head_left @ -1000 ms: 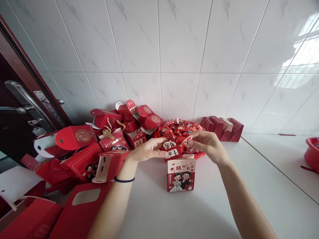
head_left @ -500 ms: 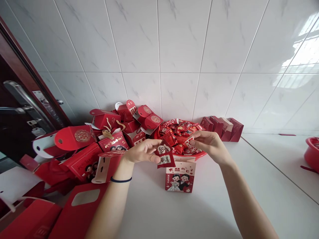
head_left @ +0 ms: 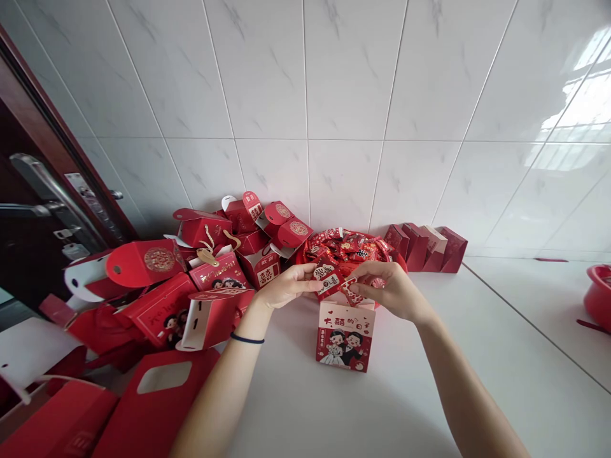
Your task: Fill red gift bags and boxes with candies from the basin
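Between the thumb and fingers of my left hand (head_left: 290,286) is a flat, dark red square packet (head_left: 328,278) with white lettering. My right hand (head_left: 392,289) pinches a smaller red-and-white wrapped candy (head_left: 352,291), close beside the packet. Both are held just above an upright red-and-pink gift box (head_left: 344,337) printed with a cartoon bride and groom. The box's top edge is partly hidden under my fingers. Behind my hands stands a red basin (head_left: 402,256), heaped with red-wrapped candies (head_left: 356,245).
Many red gift boxes (head_left: 147,262) lie piled on the left. Several dark red boxes (head_left: 451,249) stand in a row against the tiled wall (head_left: 344,184). Another red basin (head_left: 599,296) is at the far right. A door handle (head_left: 42,184) juts in at left.
My left hand has moved right and slightly up with the packet. My right hand has brought the candy down and left from over the basin, so the two pieces are now side by side.
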Motion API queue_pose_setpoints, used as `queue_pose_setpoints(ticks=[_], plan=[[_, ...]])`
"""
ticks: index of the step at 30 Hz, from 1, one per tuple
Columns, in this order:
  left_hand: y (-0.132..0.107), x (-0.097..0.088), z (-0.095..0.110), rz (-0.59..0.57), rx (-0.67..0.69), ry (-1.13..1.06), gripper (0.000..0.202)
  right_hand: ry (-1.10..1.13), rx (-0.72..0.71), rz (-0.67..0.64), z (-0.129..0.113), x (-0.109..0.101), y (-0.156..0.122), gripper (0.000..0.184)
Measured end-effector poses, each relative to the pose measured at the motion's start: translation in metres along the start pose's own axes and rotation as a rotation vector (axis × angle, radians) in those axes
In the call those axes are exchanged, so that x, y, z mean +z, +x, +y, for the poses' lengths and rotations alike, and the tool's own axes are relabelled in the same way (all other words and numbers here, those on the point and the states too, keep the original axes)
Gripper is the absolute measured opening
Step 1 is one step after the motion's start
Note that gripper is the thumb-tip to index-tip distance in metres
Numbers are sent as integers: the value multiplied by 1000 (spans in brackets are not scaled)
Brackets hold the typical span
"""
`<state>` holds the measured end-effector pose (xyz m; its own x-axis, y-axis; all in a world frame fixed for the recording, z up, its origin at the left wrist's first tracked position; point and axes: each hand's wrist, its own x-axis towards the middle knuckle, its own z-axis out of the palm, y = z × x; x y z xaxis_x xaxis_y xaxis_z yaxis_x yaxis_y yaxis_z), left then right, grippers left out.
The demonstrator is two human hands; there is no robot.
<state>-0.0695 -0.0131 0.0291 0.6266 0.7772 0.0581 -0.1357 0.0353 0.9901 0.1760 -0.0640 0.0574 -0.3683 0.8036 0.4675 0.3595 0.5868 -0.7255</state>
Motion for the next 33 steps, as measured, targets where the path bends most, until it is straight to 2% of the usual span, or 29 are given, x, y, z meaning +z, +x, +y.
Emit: queue_pose_setpoints(ticks=[5,11,19,21,26,30,33], plan=[[2,0,-3,22,-18,-39,37,-193,-44,-1,1,9,0,14],[3,0,-4,29,-42,-59,37,-244,-45,-4,0,10,-3,12],[3,-2,-5,70,-51,-11,41,-367,-98,-112,-5,11,-5,18],[3,-2,-5,79,-48,-12,41,-347,-77,-81,-5,10,-5,18],[3,3,-3,59,-15,-8,40,-217,74,140,-6,10,-3,18],[3,9,-1,32,32,51,41,-184,174,109,-3,19,0,18],[3,12,0,33,46,92,44,-114,142,122,-1,24,2,16]])
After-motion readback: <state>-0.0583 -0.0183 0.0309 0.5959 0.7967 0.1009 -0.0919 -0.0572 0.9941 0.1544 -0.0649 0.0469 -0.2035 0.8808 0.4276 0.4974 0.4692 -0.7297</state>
